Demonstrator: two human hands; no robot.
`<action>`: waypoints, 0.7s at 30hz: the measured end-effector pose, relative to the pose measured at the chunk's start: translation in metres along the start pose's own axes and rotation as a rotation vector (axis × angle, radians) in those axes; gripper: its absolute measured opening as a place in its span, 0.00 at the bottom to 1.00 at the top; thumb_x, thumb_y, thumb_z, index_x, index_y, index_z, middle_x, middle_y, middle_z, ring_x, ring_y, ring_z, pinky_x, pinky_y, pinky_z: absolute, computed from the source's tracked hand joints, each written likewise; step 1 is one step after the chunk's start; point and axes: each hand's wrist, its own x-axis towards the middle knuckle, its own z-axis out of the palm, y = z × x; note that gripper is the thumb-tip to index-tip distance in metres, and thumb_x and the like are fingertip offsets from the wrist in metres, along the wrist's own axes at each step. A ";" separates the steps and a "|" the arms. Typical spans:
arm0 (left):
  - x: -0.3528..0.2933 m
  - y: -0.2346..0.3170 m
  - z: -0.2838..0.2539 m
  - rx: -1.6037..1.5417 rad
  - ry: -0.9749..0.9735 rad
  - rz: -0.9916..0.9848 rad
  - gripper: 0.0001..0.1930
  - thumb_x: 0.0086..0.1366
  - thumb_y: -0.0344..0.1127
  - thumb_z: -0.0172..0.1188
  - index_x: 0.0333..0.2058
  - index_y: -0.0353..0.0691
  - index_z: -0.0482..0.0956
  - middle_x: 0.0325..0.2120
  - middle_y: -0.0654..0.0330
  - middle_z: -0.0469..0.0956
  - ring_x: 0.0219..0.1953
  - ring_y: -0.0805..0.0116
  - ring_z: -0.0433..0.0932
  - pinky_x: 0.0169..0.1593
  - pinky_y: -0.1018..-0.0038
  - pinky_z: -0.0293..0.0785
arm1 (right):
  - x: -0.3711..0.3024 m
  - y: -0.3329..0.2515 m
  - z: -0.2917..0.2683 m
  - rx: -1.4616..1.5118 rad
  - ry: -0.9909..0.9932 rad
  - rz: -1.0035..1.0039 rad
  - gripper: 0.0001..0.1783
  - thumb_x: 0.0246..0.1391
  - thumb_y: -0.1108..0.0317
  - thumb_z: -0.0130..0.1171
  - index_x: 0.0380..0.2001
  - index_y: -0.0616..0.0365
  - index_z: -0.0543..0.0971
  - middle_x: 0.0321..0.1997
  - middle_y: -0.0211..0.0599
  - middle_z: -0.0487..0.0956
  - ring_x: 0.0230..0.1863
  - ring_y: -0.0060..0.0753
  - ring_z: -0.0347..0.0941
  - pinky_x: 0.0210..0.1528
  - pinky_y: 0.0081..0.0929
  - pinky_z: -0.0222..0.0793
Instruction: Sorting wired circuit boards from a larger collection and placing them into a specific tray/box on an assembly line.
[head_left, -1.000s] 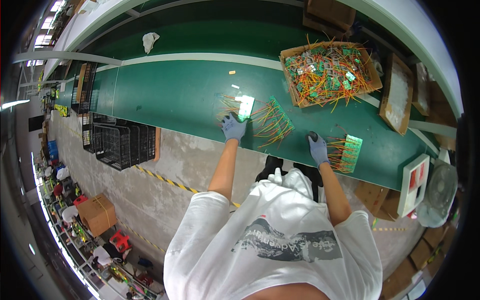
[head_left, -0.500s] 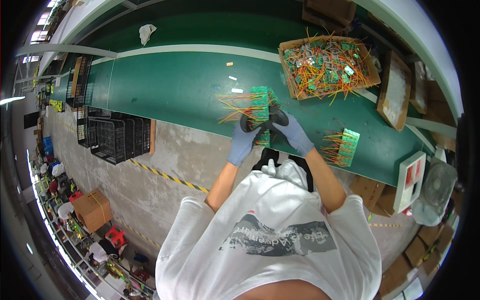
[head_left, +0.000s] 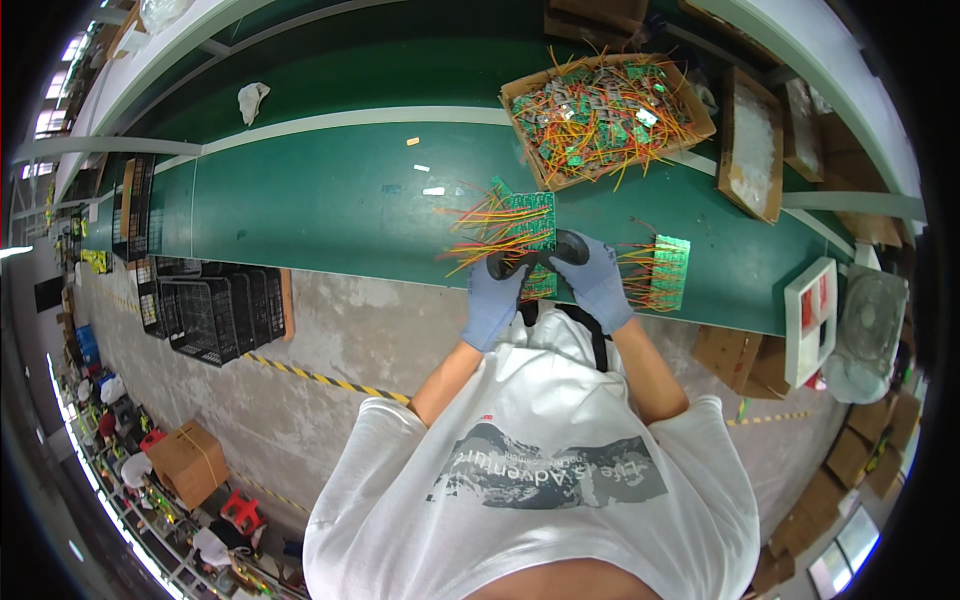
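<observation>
A green circuit-board panel (head_left: 537,215) with red and yellow wires trailing to the left is between my hands, at the near edge of the bench. My left hand (head_left: 492,300), in a grey-blue glove with black fingertips, is closed at its lower left. My right hand (head_left: 595,285), gloved alike, pinches its lower right edge. The fingertips nearly meet, and a lower piece of green board (head_left: 541,284) shows beneath them. Another wired board panel (head_left: 671,270) lies to the right of my right hand.
A cardboard box (head_left: 520,140) heaped with small wired boards stands on the green bench (head_left: 300,190). Small white labels (head_left: 433,191) lie left of it. Farther right are a shallow carton (head_left: 735,150) and a white frame (head_left: 808,320). Black crates (head_left: 215,315) stand on the floor at left.
The view has shifted, carrying the bench items leftward. My hands have slid toward the panel's near end, and the panel now lies flatter, with more of its face uncovered.
</observation>
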 end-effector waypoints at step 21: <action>-0.016 0.024 -0.003 -0.296 -0.246 -0.132 0.23 0.57 0.34 0.63 0.50 0.33 0.71 0.44 0.53 0.76 0.45 0.63 0.75 0.48 0.67 0.71 | -0.028 0.020 -0.018 0.402 -0.063 0.253 0.21 0.46 0.70 0.63 0.45 0.63 0.77 0.40 0.41 0.81 0.38 0.30 0.77 0.43 0.27 0.71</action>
